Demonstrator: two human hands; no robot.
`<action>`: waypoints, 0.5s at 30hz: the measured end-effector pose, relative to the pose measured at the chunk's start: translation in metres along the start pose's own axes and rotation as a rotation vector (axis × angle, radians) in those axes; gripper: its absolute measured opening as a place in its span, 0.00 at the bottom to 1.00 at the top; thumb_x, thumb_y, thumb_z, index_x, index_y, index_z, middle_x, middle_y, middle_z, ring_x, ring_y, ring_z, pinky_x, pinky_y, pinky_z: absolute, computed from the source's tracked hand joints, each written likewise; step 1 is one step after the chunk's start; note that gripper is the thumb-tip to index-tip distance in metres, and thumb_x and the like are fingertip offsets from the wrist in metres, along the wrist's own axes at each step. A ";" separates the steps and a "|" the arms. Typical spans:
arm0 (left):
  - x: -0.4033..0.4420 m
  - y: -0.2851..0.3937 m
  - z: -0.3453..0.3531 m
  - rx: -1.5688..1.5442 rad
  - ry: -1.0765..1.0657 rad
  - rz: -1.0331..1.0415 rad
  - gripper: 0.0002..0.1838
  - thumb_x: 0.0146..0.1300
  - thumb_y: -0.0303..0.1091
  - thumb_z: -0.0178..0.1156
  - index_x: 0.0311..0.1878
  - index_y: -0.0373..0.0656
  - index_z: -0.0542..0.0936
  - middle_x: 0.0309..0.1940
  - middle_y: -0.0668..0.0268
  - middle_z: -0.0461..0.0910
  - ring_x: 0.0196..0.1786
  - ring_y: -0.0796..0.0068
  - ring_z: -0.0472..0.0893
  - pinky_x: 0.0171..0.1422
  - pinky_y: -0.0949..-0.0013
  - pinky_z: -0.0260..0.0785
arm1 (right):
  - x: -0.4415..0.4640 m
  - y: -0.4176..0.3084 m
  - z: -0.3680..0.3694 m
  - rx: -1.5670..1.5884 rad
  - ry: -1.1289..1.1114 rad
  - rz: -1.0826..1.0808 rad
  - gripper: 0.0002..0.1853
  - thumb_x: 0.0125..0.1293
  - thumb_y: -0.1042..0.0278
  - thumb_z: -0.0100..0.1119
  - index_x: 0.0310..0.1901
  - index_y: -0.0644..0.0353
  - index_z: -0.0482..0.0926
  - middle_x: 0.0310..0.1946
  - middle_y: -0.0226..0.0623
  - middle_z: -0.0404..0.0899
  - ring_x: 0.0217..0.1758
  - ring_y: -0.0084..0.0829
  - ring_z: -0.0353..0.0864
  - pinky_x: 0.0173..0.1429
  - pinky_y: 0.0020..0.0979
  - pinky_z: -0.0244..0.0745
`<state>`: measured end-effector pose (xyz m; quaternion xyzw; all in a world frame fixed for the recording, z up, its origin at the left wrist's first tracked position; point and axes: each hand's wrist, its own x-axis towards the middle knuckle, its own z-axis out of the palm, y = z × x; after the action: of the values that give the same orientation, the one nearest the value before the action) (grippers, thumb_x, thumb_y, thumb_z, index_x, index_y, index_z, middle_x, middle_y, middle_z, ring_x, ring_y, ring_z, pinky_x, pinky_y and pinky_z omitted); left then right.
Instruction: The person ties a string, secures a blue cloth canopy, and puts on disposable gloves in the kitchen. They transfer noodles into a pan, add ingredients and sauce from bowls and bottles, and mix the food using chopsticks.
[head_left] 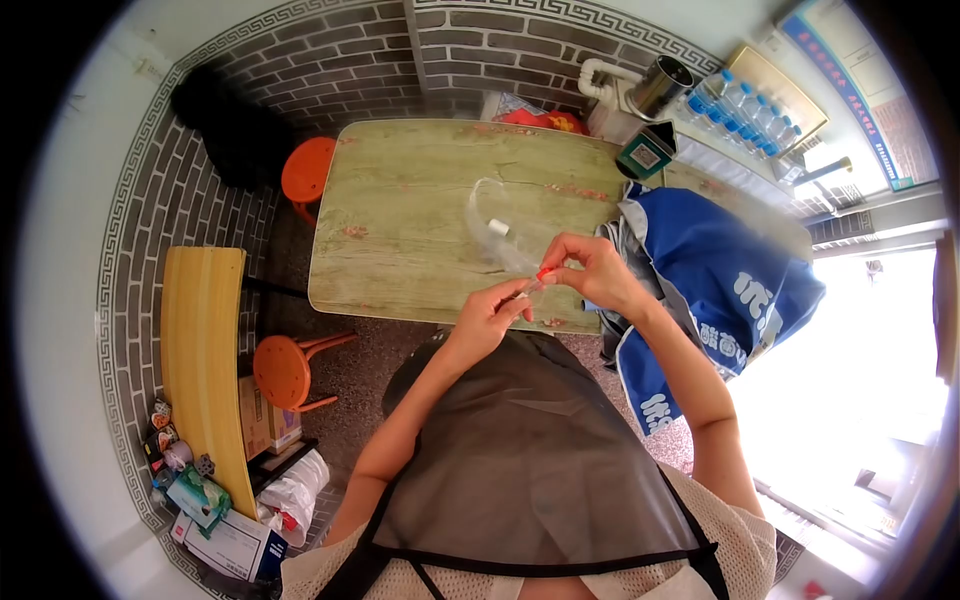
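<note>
Both my hands meet over the front edge of the greenish wooden table (400, 220). A small red piece (545, 273) is pinched between the thumb and finger of my right hand (592, 270). Just to its left, my left hand (492, 312) grips a small clear item (530, 288), too small to make out fully. A translucent strip (480, 225) curves over the tabletop beyond my hands. Beside the strip lies a small white cylinder (498, 228).
Blue printed fabric (700, 270) is heaped at the table's right. A dark green box (646, 150) and water bottles (745, 110) stand at the back right. Orange stools (308, 170) and a wooden bench (208, 350) are on the left.
</note>
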<state>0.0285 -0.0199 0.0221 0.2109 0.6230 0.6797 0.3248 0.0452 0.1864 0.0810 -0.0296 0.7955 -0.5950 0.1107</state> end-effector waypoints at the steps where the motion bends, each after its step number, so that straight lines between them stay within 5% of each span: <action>1: 0.000 -0.002 0.001 0.033 0.018 0.022 0.17 0.67 0.25 0.51 0.58 0.42 0.77 0.26 0.72 0.76 0.24 0.89 0.63 0.28 0.82 0.56 | 0.000 0.000 0.001 -0.006 0.015 0.033 0.05 0.56 0.79 0.65 0.32 0.65 0.78 0.32 0.32 0.78 0.39 0.22 0.76 0.47 0.25 0.71; 6: 0.002 -0.008 0.001 0.103 0.055 0.134 0.17 0.68 0.26 0.51 0.58 0.41 0.76 0.26 0.72 0.76 0.25 0.88 0.64 0.29 0.82 0.56 | -0.002 0.001 0.003 0.025 0.037 0.066 0.05 0.56 0.79 0.65 0.33 0.65 0.78 0.33 0.32 0.78 0.39 0.22 0.76 0.48 0.25 0.71; 8: 0.000 -0.001 -0.002 -0.075 0.009 -0.044 0.15 0.68 0.26 0.51 0.55 0.41 0.77 0.25 0.73 0.75 0.24 0.87 0.63 0.28 0.80 0.56 | -0.004 -0.001 0.003 0.026 0.041 -0.017 0.04 0.56 0.79 0.64 0.33 0.65 0.78 0.34 0.33 0.78 0.39 0.23 0.76 0.48 0.25 0.71; 12: -0.001 0.003 -0.004 -0.110 0.003 -0.045 0.15 0.67 0.26 0.51 0.56 0.42 0.77 0.25 0.74 0.76 0.23 0.88 0.62 0.27 0.81 0.55 | -0.003 -0.001 0.003 -0.057 0.024 -0.141 0.04 0.58 0.80 0.64 0.34 0.66 0.78 0.35 0.33 0.77 0.40 0.24 0.76 0.48 0.25 0.71; 15: 0.000 0.009 -0.005 -0.103 -0.014 -0.038 0.15 0.67 0.27 0.51 0.56 0.42 0.77 0.25 0.73 0.76 0.23 0.88 0.61 0.27 0.81 0.54 | -0.001 0.005 0.003 0.369 -0.019 -0.035 0.04 0.58 0.80 0.63 0.35 0.65 0.78 0.35 0.34 0.78 0.40 0.24 0.77 0.48 0.25 0.71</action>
<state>0.0233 -0.0242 0.0303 0.1868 0.5886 0.7032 0.3523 0.0475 0.1848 0.0756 -0.0286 0.6711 -0.7324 0.1114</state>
